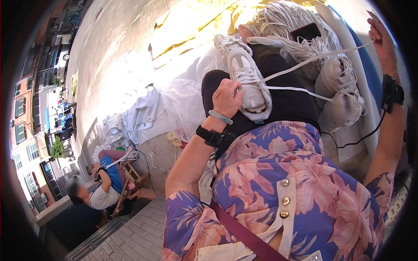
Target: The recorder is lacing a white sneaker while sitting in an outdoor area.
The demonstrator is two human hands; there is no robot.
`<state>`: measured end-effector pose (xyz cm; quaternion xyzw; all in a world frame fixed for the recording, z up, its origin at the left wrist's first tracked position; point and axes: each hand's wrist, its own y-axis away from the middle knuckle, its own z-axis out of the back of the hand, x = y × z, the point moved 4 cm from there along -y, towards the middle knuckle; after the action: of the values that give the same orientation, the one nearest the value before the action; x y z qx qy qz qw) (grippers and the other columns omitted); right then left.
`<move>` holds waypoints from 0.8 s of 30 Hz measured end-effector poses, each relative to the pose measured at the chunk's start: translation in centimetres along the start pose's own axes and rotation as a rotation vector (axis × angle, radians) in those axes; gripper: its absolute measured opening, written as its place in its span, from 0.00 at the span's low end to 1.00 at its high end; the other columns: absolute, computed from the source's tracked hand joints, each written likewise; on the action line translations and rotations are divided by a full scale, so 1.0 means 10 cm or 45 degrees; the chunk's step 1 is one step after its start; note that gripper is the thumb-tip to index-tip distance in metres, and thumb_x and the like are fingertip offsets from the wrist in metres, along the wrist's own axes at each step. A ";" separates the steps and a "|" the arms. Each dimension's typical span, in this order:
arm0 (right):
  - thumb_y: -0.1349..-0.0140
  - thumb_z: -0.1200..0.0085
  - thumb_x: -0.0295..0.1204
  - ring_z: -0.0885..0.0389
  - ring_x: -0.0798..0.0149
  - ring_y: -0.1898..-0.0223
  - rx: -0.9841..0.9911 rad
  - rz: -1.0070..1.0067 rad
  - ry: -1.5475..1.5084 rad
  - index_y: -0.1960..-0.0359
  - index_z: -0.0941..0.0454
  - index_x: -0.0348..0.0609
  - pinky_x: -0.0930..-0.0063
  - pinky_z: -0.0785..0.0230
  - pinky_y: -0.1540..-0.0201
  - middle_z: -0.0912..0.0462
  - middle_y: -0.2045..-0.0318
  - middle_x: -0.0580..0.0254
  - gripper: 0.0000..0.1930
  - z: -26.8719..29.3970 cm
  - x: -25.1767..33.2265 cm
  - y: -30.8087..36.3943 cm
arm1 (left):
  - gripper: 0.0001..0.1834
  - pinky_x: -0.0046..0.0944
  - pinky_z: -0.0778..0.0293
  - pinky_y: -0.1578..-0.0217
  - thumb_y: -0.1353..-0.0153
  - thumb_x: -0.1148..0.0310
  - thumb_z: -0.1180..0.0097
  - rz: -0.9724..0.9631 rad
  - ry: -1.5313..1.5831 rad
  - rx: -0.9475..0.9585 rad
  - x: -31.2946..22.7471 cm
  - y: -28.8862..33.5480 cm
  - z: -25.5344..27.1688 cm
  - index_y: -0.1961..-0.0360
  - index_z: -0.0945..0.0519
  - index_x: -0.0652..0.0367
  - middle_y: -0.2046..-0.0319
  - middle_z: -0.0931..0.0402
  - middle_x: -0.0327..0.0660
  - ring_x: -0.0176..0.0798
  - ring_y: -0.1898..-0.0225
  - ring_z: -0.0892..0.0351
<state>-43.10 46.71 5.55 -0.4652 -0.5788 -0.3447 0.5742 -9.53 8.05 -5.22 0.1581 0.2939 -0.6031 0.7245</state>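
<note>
A white sneaker (246,89) lies across my lap, its heel toward me. My left hand (227,98) is closed on the side of its opening, fingers at the lace holes. From the eyelets a long white shoelace (300,65) runs tight up to the right. My right hand (383,43) is raised far out at the right, closed round the end of that lace. A second lace strand (298,90) stretches from the shoe toward the pair of laced sneakers at my right. Another white sneaker (228,42) touches the far end of the one on my lap.
A large bundle of white shoelaces (278,17) lies ahead, with a black phone (305,32) on it. Two pale sneakers (342,111) rest at my right. White cloth and plastic (148,106) cover the ground at left. Further left a person (106,189) sits on a wooden chair (135,178), handling white laces.
</note>
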 end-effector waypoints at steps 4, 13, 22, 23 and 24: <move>0.37 0.53 0.33 0.32 0.82 0.80 0.303 -0.270 0.087 0.60 0.26 0.42 0.90 0.40 0.75 0.24 0.77 0.70 0.10 -1.31 -0.46 0.55 | 0.08 0.33 0.34 0.76 0.55 0.71 0.43 0.016 0.019 -0.046 0.04 0.07 0.04 0.71 0.23 0.57 0.76 0.32 0.38 0.35 0.81 0.33; 0.41 0.50 0.28 0.34 0.80 0.78 0.943 -0.395 0.221 0.71 0.28 0.40 0.86 0.39 0.74 0.30 0.80 0.74 0.04 -2.77 -1.17 1.46 | 0.08 0.39 0.29 0.69 0.55 0.73 0.44 -0.014 0.046 -0.017 -0.07 0.11 0.05 0.69 0.23 0.58 0.70 0.30 0.43 0.46 0.69 0.26; 0.57 0.47 0.25 0.28 0.56 0.67 0.936 0.582 0.984 0.79 0.27 0.44 0.64 0.35 0.67 0.30 0.74 0.63 0.03 -3.24 -1.11 1.68 | 0.07 0.38 0.30 0.68 0.52 0.74 0.47 -0.018 -0.055 -0.089 -0.10 0.14 0.04 0.68 0.22 0.57 0.70 0.31 0.42 0.45 0.68 0.27; 0.57 0.48 0.26 0.28 0.57 0.68 0.913 0.619 1.036 0.80 0.27 0.44 0.64 0.35 0.68 0.29 0.73 0.62 0.02 -3.24 -1.12 1.68 | 0.07 0.38 0.30 0.68 0.52 0.74 0.47 -0.052 -0.073 -0.117 -0.10 0.14 0.04 0.69 0.22 0.58 0.69 0.31 0.43 0.45 0.68 0.27; 0.57 0.50 0.26 0.29 0.57 0.69 0.891 0.655 1.089 0.81 0.27 0.44 0.65 0.35 0.68 0.29 0.73 0.62 0.01 -3.24 -1.12 1.68 | 0.07 0.38 0.30 0.68 0.52 0.74 0.47 -0.086 -0.089 -0.144 -0.11 0.14 0.04 0.70 0.21 0.58 0.68 0.30 0.43 0.46 0.68 0.27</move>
<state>-17.26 20.45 -4.43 -0.1944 -0.2449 -0.1406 0.9394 -8.17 8.95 -4.40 0.0859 0.3070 -0.6147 0.7215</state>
